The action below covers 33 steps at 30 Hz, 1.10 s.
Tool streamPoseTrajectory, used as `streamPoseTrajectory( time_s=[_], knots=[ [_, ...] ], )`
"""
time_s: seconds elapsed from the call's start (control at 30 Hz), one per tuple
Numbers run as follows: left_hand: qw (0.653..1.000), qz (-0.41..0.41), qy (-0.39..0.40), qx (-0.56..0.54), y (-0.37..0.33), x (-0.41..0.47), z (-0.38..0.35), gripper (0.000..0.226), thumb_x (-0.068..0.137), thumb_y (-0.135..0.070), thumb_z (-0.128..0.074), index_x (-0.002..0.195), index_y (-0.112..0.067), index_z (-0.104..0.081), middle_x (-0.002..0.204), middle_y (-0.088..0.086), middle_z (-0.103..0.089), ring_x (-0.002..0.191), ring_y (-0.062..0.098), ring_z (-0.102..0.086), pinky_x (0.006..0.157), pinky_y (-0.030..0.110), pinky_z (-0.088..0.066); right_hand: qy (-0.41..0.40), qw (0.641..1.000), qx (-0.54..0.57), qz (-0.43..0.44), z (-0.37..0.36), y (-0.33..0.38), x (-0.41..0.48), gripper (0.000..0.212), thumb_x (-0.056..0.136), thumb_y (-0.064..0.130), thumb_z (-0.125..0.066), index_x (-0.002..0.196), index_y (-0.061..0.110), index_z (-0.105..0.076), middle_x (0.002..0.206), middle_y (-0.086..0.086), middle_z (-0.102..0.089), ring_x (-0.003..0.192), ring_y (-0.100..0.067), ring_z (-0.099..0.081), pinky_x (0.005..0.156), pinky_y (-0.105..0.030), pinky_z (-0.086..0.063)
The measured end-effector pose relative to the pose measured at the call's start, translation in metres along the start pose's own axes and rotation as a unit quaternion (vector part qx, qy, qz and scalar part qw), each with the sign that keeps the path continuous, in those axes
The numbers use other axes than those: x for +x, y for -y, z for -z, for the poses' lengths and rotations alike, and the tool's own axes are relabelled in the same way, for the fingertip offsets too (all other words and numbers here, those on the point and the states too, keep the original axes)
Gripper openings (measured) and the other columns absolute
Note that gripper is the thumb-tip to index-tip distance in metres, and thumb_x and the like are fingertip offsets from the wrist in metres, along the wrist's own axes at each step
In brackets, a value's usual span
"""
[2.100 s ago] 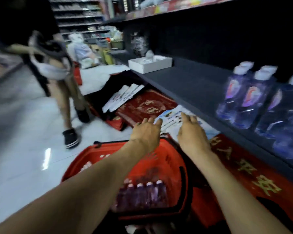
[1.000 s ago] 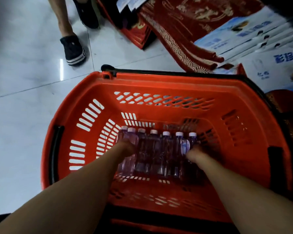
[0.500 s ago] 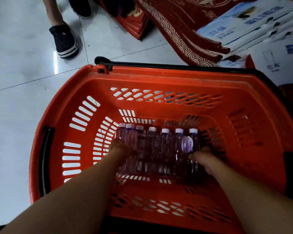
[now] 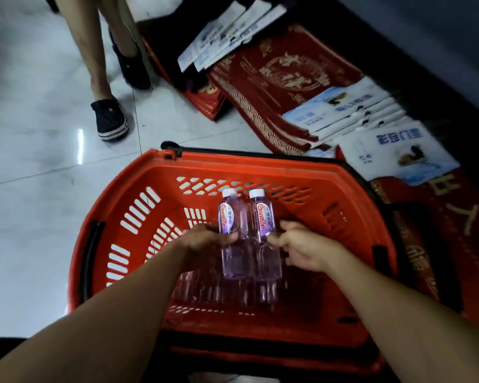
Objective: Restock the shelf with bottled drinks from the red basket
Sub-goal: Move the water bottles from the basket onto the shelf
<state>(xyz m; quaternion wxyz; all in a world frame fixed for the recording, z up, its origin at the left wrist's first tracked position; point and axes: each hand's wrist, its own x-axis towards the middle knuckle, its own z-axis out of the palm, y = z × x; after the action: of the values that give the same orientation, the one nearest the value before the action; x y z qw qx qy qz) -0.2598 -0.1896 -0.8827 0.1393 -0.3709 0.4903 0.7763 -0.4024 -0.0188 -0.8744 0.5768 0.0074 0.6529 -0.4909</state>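
A red basket (image 4: 138, 211) stands on the floor below me. Over its middle I hold two clear purple-tinted bottles with white caps side by side. My left hand (image 4: 205, 244) grips the left bottle (image 4: 231, 236) and my right hand (image 4: 302, 250) grips the right bottle (image 4: 264, 233). Both bottles are raised above the basket floor, caps pointing away from me. Several more bottles (image 4: 219, 291) lie in a row on the basket bottom beneath my hands. The shelf edge (image 4: 454, 37) is dark at the upper right.
Red mats (image 4: 288, 70) and white-blue packets (image 4: 343, 109) lie on the floor beyond the basket. Another person's legs and dark shoes (image 4: 109, 120) stand on the white tiles at the upper left.
My hands were down among the row of bottles; now each has lifted one bottle up out of the row. The other person's feet have shifted.
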Motion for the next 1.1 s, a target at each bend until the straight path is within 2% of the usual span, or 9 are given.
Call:
streamPoseTrajectory(
  time_s=[0.07, 0.17, 0.3, 0.4, 0.5, 0.67, 0.83, 0.97, 1.1],
  knots=[
    [0.999, -0.031, 0.004, 0.024, -0.014, -0.012, -0.011, 0.047, 0.064, -0.013, -0.084, 0.107, 0.001, -0.070, 0.110, 0.018, -0.072, 0.099, 0.028, -0.064, 0.090, 0.041, -0.046, -0.003, 1.000, 0.011, 0.025, 0.003, 0.013, -0.024, 0.021, 0.093, -0.009, -0.052, 0.086, 0.011, -0.054, 0.086, 0.002, -0.064, 0.079, -0.014, -0.057, 0.074, -0.037, -0.045],
    [0.995, -0.093, 0.000, 0.047, -0.041, -0.034, -0.037, 0.033, 0.073, -0.008, -0.079, 0.104, -0.007, -0.071, 0.099, 0.008, -0.075, 0.094, 0.022, -0.068, 0.077, 0.033, -0.055, 0.015, 0.997, 0.026, 0.071, 0.014, 0.030, -0.059, 0.028, 0.093, -0.007, -0.051, 0.104, 0.016, -0.060, 0.090, 0.002, -0.065, 0.079, -0.014, -0.060, 0.080, -0.039, -0.046],
    [0.982, -0.168, 0.038, 0.080, -0.082, -0.070, -0.079, 0.050, 0.061, -0.013, -0.083, 0.110, -0.011, -0.071, 0.110, 0.011, -0.071, 0.108, 0.027, -0.062, 0.099, 0.049, -0.044, 0.029, 0.988, 0.031, 0.146, 0.026, 0.057, -0.117, 0.022, 0.093, -0.002, -0.057, 0.103, 0.016, -0.064, 0.093, 0.001, -0.071, 0.083, -0.014, -0.066, 0.090, -0.047, -0.049],
    [0.969, -0.231, 0.033, 0.087, -0.112, -0.094, -0.108, 0.047, 0.065, -0.001, -0.081, 0.110, -0.007, -0.070, 0.109, 0.014, -0.069, 0.102, 0.027, -0.060, 0.102, 0.051, -0.041, -0.012, 0.974, 0.012, 0.226, 0.030, 0.074, -0.157, 0.029, 0.089, 0.000, -0.065, 0.114, 0.015, -0.062, 0.107, -0.005, -0.072, 0.094, -0.015, -0.068, 0.095, -0.048, -0.050],
    [0.947, -0.300, 0.040, 0.103, -0.144, -0.113, -0.141, 0.044, 0.072, 0.011, -0.073, 0.111, -0.007, -0.068, 0.103, 0.011, -0.073, 0.094, 0.025, -0.068, 0.090, 0.043, -0.053, -0.069, 0.942, 0.013, 0.329, 0.036, 0.092, -0.188, 0.037, 0.088, -0.009, -0.062, 0.117, 0.013, -0.058, 0.098, -0.001, -0.072, 0.083, -0.009, -0.068, 0.076, -0.027, -0.055],
    [0.909, -0.405, 0.057, 0.084, -0.188, -0.119, -0.196, 0.044, 0.073, 0.017, -0.066, 0.111, -0.005, -0.066, 0.091, 0.010, -0.073, 0.078, 0.021, -0.068, 0.064, 0.029, -0.056, -0.168, 0.867, -0.038, 0.468, 0.063, 0.128, -0.230, 0.046, 0.081, -0.009, -0.067, 0.118, 0.017, -0.060, 0.109, -0.006, -0.073, 0.099, -0.019, -0.069, 0.098, -0.039, -0.052],
    [0.883, -0.452, 0.090, 0.086, -0.211, -0.104, -0.251, 0.049, 0.074, 0.019, -0.066, 0.117, -0.005, -0.064, 0.110, 0.017, -0.071, 0.096, 0.024, -0.068, 0.084, 0.033, -0.052, -0.308, 0.797, -0.052, 0.517, 0.088, 0.138, -0.255, 0.050, 0.076, -0.003, -0.069, 0.112, 0.031, -0.060, 0.109, 0.003, -0.072, 0.103, -0.013, -0.068, 0.101, -0.042, -0.050],
    [0.868, -0.471, 0.113, 0.112, -0.217, -0.100, -0.288, 0.049, 0.074, 0.021, -0.065, 0.115, -0.006, -0.065, 0.105, 0.009, -0.074, 0.093, 0.015, -0.069, 0.076, 0.023, -0.055, -0.420, 0.752, -0.034, 0.506, 0.095, 0.127, -0.271, 0.053, 0.078, 0.002, -0.073, 0.122, 0.028, -0.057, 0.116, 0.004, -0.064, 0.106, -0.010, -0.063, 0.101, -0.041, -0.049],
    [0.855, -0.484, 0.132, 0.132, -0.213, -0.097, -0.312, 0.052, 0.073, 0.022, -0.066, 0.113, -0.012, -0.067, 0.106, 0.005, -0.075, 0.099, 0.016, -0.069, 0.082, 0.028, -0.055, -0.494, 0.712, -0.031, 0.498, 0.098, 0.109, -0.287, 0.060, 0.081, 0.002, -0.073, 0.131, 0.028, -0.052, 0.126, 0.007, -0.051, 0.119, -0.009, -0.053, 0.106, -0.034, -0.042]
  ],
)
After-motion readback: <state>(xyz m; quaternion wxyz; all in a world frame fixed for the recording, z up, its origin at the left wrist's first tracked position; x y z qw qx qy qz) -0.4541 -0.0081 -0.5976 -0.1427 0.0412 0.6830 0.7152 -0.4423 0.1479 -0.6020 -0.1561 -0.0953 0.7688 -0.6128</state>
